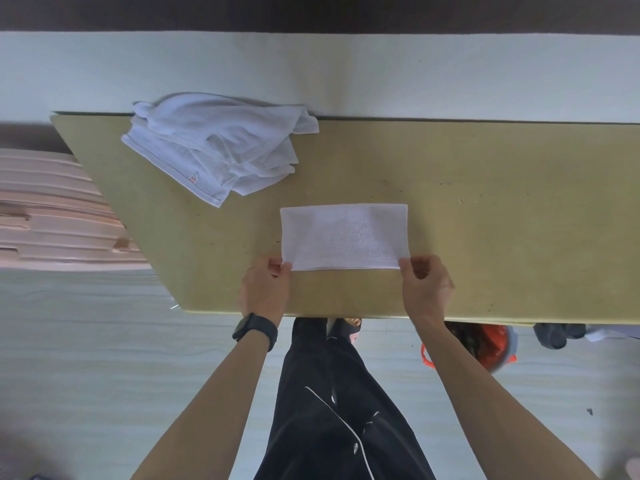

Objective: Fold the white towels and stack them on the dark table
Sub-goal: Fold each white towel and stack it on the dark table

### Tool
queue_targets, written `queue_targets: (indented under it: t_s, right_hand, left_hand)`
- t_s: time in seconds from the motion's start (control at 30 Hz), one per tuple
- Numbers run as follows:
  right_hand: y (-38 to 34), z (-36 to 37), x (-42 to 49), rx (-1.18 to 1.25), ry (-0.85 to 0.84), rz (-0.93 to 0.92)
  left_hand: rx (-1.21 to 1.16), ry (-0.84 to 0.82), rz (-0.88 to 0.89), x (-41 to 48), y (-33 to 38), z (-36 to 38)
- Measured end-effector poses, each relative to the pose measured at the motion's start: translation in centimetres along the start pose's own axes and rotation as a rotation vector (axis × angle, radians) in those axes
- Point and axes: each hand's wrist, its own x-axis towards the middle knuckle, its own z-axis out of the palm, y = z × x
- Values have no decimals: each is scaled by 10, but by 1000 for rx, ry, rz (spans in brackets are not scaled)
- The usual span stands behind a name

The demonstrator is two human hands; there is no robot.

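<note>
There, a loose heap of white towels (221,147) lay at the table's (485,209) far left. Near the front edge, the left hand (266,289) pinched the folded towel's (344,237) near-left corner, and the right hand (426,289) pinched its near-right corner.

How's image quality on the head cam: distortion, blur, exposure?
Head view: wide-angle warp slants the table left edge; corners go soft and smeared, centre sharp. Light is flat and even, shadows faint, no glare. The folded towel is near blown out, weave just visible; the crumpled pile keeps crease detail. Left hand and right hand are crisp, no motion blur.
</note>
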Motion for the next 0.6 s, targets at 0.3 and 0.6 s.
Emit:
queue_targets:
  t_s: [0.3,0.6]
  right_hand:
    - [-15,3,-7,21,49,-119]
    - [-49,67,13,-558,-100,-669]
  left_hand:
    - [93,91,196,1,8,7]
    - [309,70,814,35,40,51]
